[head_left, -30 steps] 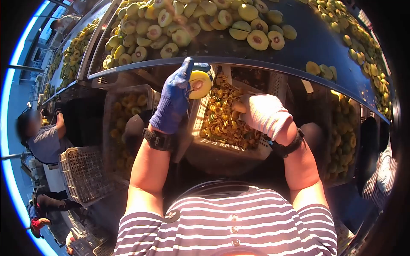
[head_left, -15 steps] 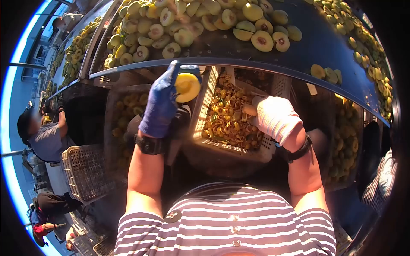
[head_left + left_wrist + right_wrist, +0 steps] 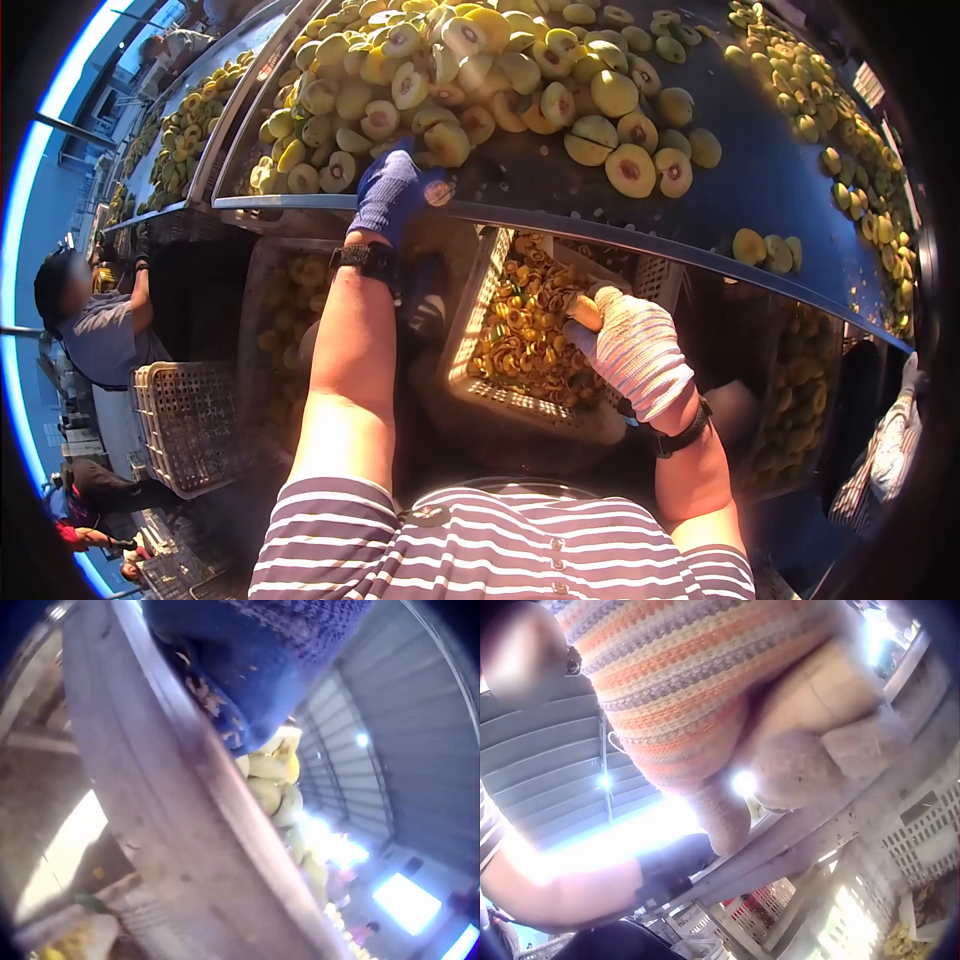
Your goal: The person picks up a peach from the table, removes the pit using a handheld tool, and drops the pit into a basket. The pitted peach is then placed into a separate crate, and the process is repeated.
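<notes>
My left hand (image 3: 393, 190), in a blue knitted glove, reaches over the metal edge of the sorting table at the pile of halved peach-like fruit (image 3: 440, 140). A small pinkish round patch shows beside its fingers. In the left wrist view the blue glove (image 3: 247, 675) hangs over the metal rim, its fingers partly hidden. My right hand (image 3: 640, 350) wears a striped knitted glove with beige-covered fingertips. It hovers over the crate's right side with fingers curled. In the right wrist view these covered fingers (image 3: 799, 769) bunch together; I cannot tell whether they hold a tool.
Below the table stands a plastic crate (image 3: 462, 365) of curved brown-yellow scraps (image 3: 520, 320). The metal rim (image 3: 560, 220) crosses in front of me. More fruit fills crates on both sides. Another person (image 3: 105, 320) works at the left beside stacked crates (image 3: 195, 420).
My left hand moves up from beside the crate onto the table edge; the fruit half it held is no longer plainly visible. My right hand lowers slightly, and the head view shifts.
</notes>
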